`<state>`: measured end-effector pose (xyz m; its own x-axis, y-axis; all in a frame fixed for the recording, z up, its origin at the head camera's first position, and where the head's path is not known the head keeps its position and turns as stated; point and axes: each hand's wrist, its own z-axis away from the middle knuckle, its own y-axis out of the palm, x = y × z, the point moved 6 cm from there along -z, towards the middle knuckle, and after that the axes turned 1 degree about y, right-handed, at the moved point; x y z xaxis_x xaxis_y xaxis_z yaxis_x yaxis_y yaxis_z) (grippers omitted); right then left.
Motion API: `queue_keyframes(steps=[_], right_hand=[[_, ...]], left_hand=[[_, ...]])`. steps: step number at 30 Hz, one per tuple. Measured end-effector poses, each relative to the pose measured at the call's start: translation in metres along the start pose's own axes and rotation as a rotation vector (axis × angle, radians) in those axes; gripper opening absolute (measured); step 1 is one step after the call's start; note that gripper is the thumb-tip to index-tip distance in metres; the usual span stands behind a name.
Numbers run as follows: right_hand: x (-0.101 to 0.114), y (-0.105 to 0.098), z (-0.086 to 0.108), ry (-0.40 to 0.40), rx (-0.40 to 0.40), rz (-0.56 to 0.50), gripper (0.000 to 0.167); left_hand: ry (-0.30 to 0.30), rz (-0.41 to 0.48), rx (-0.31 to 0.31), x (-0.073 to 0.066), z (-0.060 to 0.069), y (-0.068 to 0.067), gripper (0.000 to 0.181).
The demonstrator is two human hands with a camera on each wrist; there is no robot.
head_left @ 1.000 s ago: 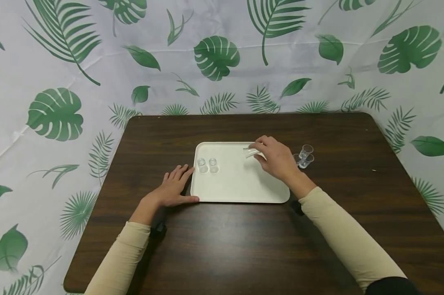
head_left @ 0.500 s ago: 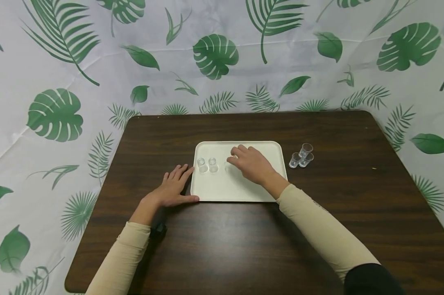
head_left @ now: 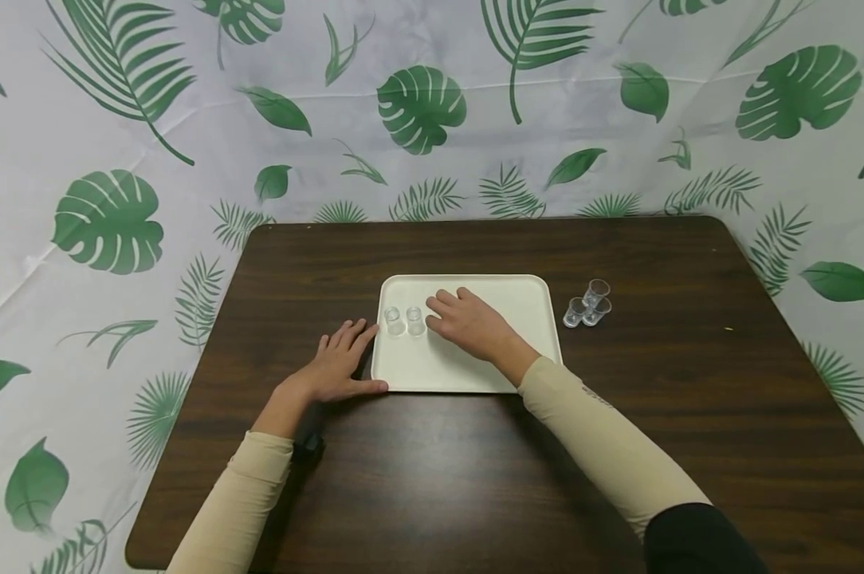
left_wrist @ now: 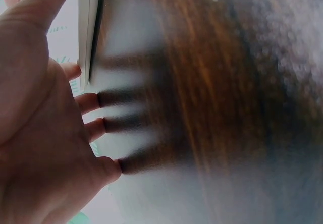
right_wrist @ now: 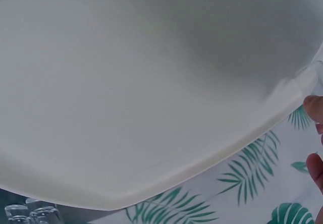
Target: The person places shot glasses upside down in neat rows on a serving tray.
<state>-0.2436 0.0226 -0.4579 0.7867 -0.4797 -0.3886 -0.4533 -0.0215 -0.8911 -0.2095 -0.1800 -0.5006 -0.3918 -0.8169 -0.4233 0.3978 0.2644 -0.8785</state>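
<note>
On the white tray (head_left: 432,368), two small clear cups (head_left: 393,320) (head_left: 414,320) stand side by side at the left. The left hand (head_left: 335,368) lies spread at the tray's left edge, thumb at the near corner; the left wrist view shows its fingertips on the table beside the tray rim (left_wrist: 85,37). Just right of the two cups, the right hand (head_left: 469,325) has its fingers bent down over the tray around a third clear cup, which the hand hides in the head view. A clear edge (right_wrist: 317,65) shows by its fingers (right_wrist: 314,108) in the right wrist view.
Several clear cups (head_left: 595,309) stand grouped on the dark wooden table (head_left: 432,478), right of the tray; part of the group shows in the right wrist view (right_wrist: 45,214). Behind the table hangs a white cloth with green leaves (head_left: 421,108).
The right hand has carried its clear cup leftward and down over the tray, close to the two standing cups, uncovering the group at the right. The left hand stays in place.
</note>
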Motion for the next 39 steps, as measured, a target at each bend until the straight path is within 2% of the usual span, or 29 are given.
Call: queue_keyframes(steps=[4,10,22,29,34,39], right_hand=[[0.003,0.001,-0.003,-0.027,0.036,0.003,0.005],[0.008,0.003,-0.007,-0.075,0.070,0.072,0.004],[0.011,0.004,-0.008,-0.056,0.066,0.064,0.006],[0.009,0.003,-0.005,-0.040,0.053,0.024,0.006],[0.005,0.004,0.000,-0.018,0.066,-0.063,0.020],[0.004,0.001,0.004,-0.008,0.013,-0.135,0.020]], left_hand=[[0.002,-0.009,-0.001,0.000,-0.001,-0.001,0.106],[0.002,-0.008,-0.006,0.001,-0.001,0.000,0.107],[-0.019,0.002,0.013,0.003,-0.001,0.001,0.107],[-0.017,0.000,0.015,0.003,-0.001,0.002,0.107],[-0.020,0.004,0.019,0.002,-0.002,0.001,0.107],[-0.020,-0.001,0.020,0.001,-0.002,0.000,0.107]])
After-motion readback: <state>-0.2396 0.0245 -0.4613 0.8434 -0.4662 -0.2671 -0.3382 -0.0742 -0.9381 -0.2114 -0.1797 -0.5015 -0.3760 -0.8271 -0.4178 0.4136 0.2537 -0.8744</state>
